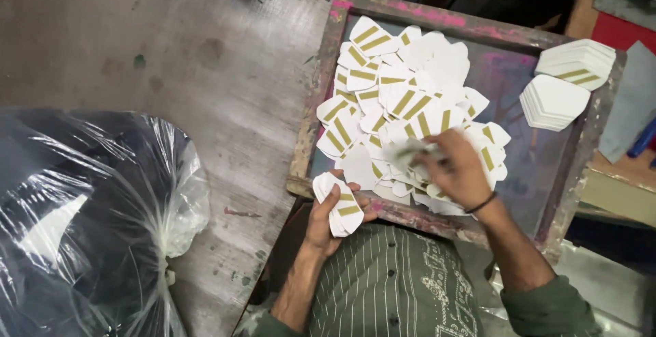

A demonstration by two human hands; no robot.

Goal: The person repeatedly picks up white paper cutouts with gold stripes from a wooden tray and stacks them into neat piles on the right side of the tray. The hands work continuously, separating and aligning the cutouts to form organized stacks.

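Observation:
A loose heap of white pentagon-shaped cards with gold stripes [400,98] lies on a wooden-framed screen [437,17] stained pink. My left hand [324,217] grips a small stack of the same cards [338,204] at the frame's near left corner. My right hand [458,170] is down on the near side of the heap, fingers blurred among the cards, with a dark band on its wrist. Whether it holds a card is unclear.
Two neat stacks of cards [564,81] sit at the screen's far right corner. A large clear plastic bag with dark contents [89,221] lies at the left on the worn grey table [205,71]. Red and blue items lie at the right edge.

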